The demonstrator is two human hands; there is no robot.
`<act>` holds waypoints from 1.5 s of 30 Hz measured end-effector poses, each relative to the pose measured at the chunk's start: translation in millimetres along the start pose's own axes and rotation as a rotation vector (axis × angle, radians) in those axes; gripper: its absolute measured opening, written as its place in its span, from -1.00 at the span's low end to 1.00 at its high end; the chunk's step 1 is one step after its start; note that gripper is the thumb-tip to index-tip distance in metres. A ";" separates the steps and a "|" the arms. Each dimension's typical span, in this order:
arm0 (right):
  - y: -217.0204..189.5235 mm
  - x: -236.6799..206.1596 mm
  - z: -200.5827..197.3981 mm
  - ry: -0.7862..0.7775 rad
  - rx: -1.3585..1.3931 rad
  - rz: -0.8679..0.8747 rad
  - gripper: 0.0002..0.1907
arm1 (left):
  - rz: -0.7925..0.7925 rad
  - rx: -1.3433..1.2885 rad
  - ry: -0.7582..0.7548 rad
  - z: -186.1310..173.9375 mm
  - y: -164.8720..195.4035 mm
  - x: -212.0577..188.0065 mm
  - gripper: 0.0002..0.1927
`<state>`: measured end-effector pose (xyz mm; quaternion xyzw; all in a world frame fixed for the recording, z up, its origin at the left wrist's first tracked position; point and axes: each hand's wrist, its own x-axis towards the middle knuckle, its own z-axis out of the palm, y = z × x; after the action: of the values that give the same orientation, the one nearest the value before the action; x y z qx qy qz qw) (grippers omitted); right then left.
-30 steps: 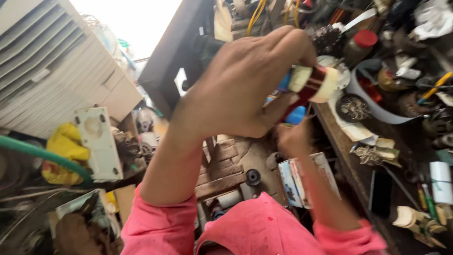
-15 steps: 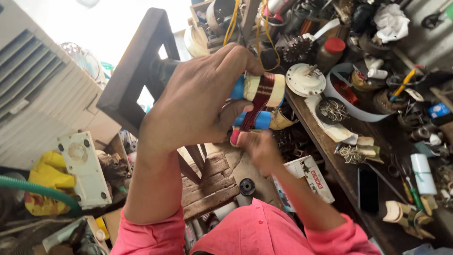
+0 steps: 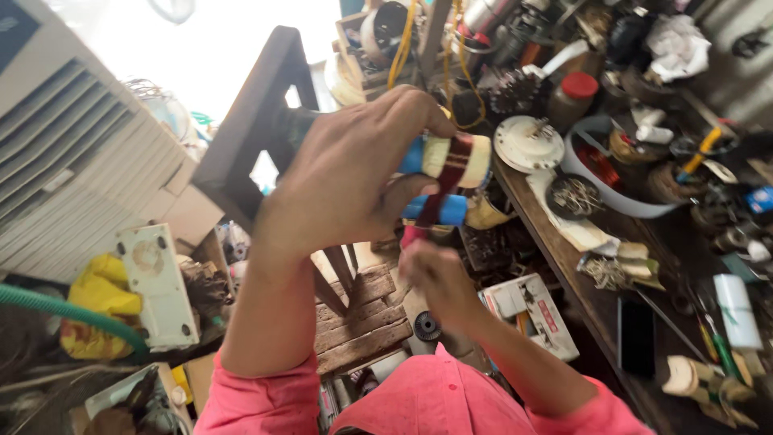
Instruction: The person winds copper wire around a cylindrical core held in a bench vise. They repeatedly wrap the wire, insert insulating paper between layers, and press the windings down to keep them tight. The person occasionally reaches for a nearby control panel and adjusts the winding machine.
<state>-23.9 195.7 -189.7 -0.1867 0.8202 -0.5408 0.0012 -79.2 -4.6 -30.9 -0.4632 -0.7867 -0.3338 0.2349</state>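
The biggest thing by you is the grey cooler (image 3: 72, 161) filling 9 to 10 o'clock, well apart from your hands. The cluttered bench (image 3: 612, 314) runs from 1 down to 5 o'clock, and its near edge passes just beside your work. A dark frame (image 3: 250, 137) stands at 11 o'clock behind your left wrist, and a slatted stool (image 3: 362, 322) sits low at 6 o'clock between your arms. On the bench, a white bowl (image 3: 636, 205) lies at 2 o'clock and a phone (image 3: 636, 334) at 4, both clear of you. Your left hand (image 3: 346, 177) is held up at centre, with fingers and thumb wrapped tight round a coil (image 3: 467, 157) that is cream with blue ends. A dark red tape (image 3: 441, 193) crosses the coil and drops toward your right hand (image 3: 439, 278), just below at 6 o'clock. That hand is blurred, so you cannot tell whether it pinches the tape end. This looks like the wrapping stage, with the band laid on part of the coil. The next turn would call for steady tension on the tape and a firm left grip. Open room lies toward you and down at 6 to 7 o'clock. Toward 3 o'clock, the bench edge and its clutter would crowd any swing.
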 end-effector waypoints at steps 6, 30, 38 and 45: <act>-17.2 21.4 -129.8 0.175 -0.130 -0.314 -0.80 | 0.032 -0.062 -0.074 7.8 6.2 4.5 -0.54; 6.4 -43.0 -51.0 -0.054 -0.152 -0.345 -0.47 | 0.075 -0.088 -0.043 18.0 5.3 15.2 -0.53; 16.9 60.0 -54.8 0.337 0.033 -0.023 -0.54 | 0.096 -0.126 -0.092 15.5 6.9 15.3 -0.52; 6.5 -21.4 -75.1 0.000 -0.116 -0.244 -0.81 | 0.051 -0.089 -0.066 19.1 5.7 19.8 -0.52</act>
<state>-21.3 271.1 -168.6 -0.2849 0.8212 -0.4887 -0.0755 -84.4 22.9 -28.5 -0.5036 -0.7664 -0.3470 0.1966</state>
